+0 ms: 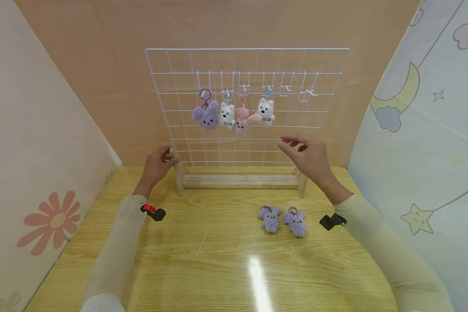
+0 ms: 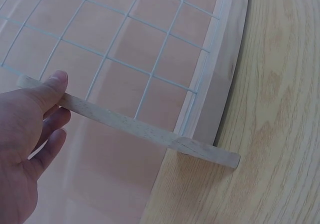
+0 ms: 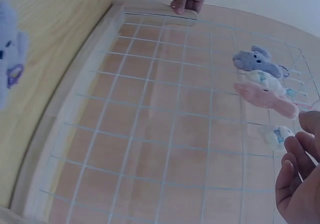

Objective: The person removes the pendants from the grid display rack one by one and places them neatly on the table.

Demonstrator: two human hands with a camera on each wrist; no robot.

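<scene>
My left hand (image 1: 156,167) pinches the upper part of the wooden side post (image 2: 125,126) of a white wire grid rack (image 1: 234,151), thumb on one side and fingers on the other. In front of the grid's lower right, my right hand (image 1: 308,158) hovers with loosely bent fingers and nothing visible in them. A row of plush keychains hangs from the hooks: a purple bunny (image 1: 208,118), a white dog (image 1: 227,115), a pink bunny (image 1: 242,123) and another white dog (image 1: 265,112), which is the nearest to my right hand.
Two more purple bunny keychains (image 1: 271,220) (image 1: 296,223) lie on the wooden table (image 1: 171,260) in front of the rack. White hooks (image 1: 284,90) stick out at the grid's right. Patterned panels (image 1: 413,173) stand on both sides.
</scene>
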